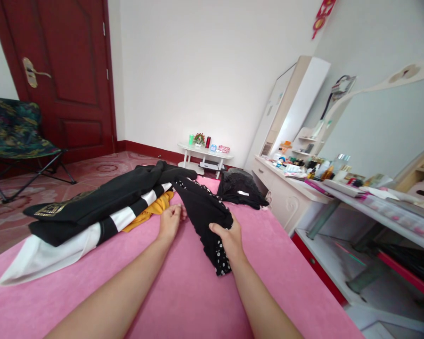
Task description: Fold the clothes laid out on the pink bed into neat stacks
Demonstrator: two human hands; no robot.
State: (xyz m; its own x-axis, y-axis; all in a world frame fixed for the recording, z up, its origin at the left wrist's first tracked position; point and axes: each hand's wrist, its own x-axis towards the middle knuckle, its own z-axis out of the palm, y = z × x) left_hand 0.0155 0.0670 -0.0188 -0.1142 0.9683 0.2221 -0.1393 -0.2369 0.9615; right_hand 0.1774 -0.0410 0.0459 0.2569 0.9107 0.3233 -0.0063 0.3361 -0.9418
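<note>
A black garment with pale beads (201,207) lies on the pink bed (183,287) in front of me. My right hand (229,238) is closed over its near end, thumb on top of the fabric. My left hand (169,221) rests on the bedcover at the garment's left edge, fingers curled against the cloth. Just left of that hand lies a pile of clothes: a black and white striped piece (102,223), a black piece with a gold pattern (92,200) and a yellow one (151,209).
Another black garment with a white label (238,188) lies at the bed's far end. A cluttered white dresser (293,183) stands close on the right. A small white table (205,153), a folding chair (17,136) and a red door (67,70) stand farther off.
</note>
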